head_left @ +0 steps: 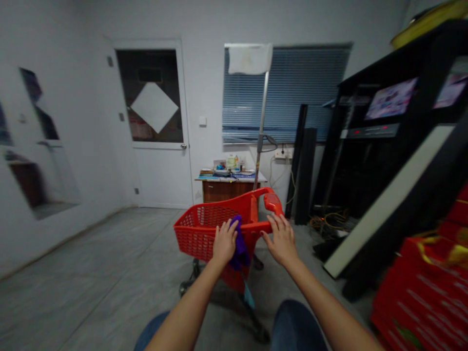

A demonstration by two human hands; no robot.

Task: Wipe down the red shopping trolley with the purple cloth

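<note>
A red plastic shopping cart (210,239) with a perforated basket stands side-on before me on dark wheels. My left hand (224,241) is closed over the near rim, with a purple cloth (239,247) bunched at its fingers and hanging down the cart's side. At the handle end, my right hand (281,239) wraps its fingers over the red bar, with the thumb on the near side. The basket's inside shows only in part, and the undersides of both hands are hidden.
Behind the cart are a small desk (228,187) with bottles and papers, and a pole (263,107). A white door (163,173) is at back left. On the right stand a black rack (369,63), a leaning panel (387,209), floor cables (331,219) and red bags (409,287).
</note>
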